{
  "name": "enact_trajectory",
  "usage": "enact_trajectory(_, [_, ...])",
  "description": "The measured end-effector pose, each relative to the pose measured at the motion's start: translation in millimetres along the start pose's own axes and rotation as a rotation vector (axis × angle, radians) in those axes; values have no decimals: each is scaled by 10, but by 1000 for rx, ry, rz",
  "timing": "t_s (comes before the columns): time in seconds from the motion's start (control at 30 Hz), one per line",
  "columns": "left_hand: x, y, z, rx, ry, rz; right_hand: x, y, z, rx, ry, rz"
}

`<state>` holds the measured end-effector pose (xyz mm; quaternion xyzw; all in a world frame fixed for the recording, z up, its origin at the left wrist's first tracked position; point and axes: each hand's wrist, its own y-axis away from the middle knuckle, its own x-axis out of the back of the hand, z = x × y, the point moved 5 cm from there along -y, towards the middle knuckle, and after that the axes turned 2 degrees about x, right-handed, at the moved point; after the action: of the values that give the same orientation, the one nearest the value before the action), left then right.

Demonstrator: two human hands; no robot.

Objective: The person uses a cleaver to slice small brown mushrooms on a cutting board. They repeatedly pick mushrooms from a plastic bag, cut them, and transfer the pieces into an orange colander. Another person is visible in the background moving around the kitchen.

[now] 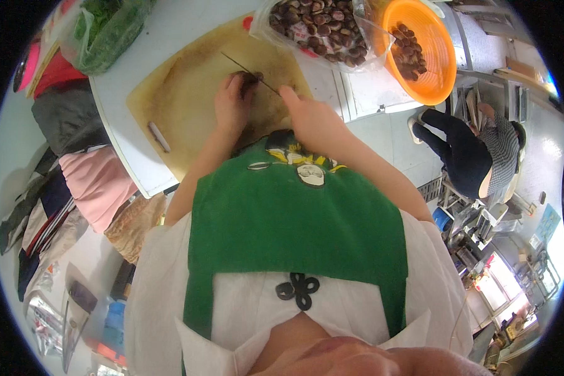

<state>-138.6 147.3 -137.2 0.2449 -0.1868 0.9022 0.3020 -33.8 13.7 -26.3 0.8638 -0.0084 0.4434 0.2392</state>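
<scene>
A worn yellowish cutting board (pixel 192 80) lies on the white table in front of me. My left hand (pixel 232 101) rests on it, its fingers around a small dark brown piece of food (pixel 250 81); what exactly it is cannot be told. My right hand (pixel 310 115) grips a knife (pixel 249 71), whose thin blade crosses over that piece beside my left fingertips. Beyond the board, an open clear plastic bag holds many brown mushroom caps (pixel 324 30). To its right, an orange plastic colander (pixel 432 51) contains more brown pieces.
A plastic bag of leafy greens (pixel 98 35) sits on the far left of the white table (pixel 115 103). Clothes (pixel 96 183) hang at the left. Another person (pixel 470 150) bends over by metal shelving at the right, away from the table.
</scene>
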Motion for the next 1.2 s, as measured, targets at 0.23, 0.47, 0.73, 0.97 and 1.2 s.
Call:
enact_trajectory(0.23, [-9,-8,-44,23,11,-8,-72,-85,-112,-6,38,-21])
enact_trajectory(0.47, [18,6,-3,66,-13,-9,-110,-88,-17,16,-15,31])
enact_trajectory(0.73, [60,-18,58,13,-83,-12,-246,-68,173,-31,-73,56])
enact_trajectory(0.97, [42,-40,65,-35,-117,-39,-124,-157,56,65,-75,100])
enact_trajectory(1.2, [16,-35,41,-90,-102,-11,-60,-73,107,-32,-141,64])
